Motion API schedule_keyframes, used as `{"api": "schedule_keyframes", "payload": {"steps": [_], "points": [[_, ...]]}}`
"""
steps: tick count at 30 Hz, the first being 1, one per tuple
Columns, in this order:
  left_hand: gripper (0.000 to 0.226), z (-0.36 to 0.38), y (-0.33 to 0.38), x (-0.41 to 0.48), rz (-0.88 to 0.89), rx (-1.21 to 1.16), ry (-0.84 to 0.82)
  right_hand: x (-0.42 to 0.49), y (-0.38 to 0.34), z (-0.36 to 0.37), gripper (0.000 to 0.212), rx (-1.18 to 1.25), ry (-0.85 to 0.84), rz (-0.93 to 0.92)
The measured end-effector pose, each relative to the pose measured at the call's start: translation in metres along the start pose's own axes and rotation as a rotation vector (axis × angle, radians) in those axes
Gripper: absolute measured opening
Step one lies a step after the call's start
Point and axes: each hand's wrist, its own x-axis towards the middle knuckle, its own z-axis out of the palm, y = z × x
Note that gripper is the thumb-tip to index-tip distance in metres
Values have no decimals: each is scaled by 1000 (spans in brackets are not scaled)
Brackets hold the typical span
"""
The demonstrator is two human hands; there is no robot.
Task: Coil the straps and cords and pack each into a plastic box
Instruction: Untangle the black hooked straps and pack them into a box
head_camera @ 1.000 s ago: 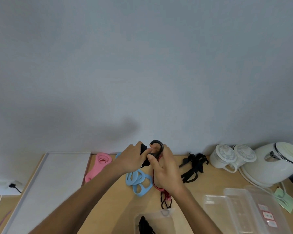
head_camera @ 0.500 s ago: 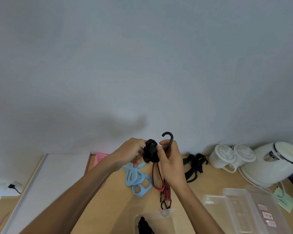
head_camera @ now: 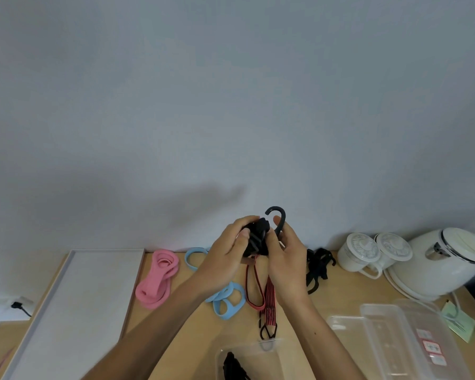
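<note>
- Both hands are raised above the table; the left hand closes around the black wound bundle of the red-and-black cord, probably so the turns do not spring open
- The right hand pinches the bundle beside its hook; the free end hangs to the table
- A plastic box waits just below, open; another strap lies inside

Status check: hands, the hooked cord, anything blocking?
Left hand and right hand both grip the black coil. Hook up, red tail dangling. Nothing blocking.
</note>
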Motion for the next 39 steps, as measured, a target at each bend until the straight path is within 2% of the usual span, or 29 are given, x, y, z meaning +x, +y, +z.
{"api": "schedule_keyframes", "payload": {"steps": [3,7,12,14,18,21,24,26,29,34,39], "points": [[30,7,6,1,-68,-109,-38,0,1,1,27,-34,64,-40],[25,6,13,2,-83,-158,-15,-4,-6,2,34,-16,41,-67],[56,-1,10,2,-91,-63,-83,3,-3,1,37,-85,64,-44],[59,-1,8,1,-82,-16,-68,7,-1,1,37,-110,79,-28],[47,3,8,1,-55,-25,-23,13,0,2,28,-125,83,-16],[37,4,7,3,-67,-47,56,12,-5,4,29,-131,54,-50],[32,5,4,5,-61,27,96,9,-7,6,30,-162,33,-76],[25,4,4,7,-55,36,147,9,-4,5,24,-229,24,-102],[17,2,5,10,-84,-25,247,6,1,2,29,-277,-19,-113],[15,1,6,10,-116,-111,318,3,-2,0,33,-179,-123,-134],[18,1,10,8,-138,-461,386,2,-2,-6,36,-126,-181,-125]]}}
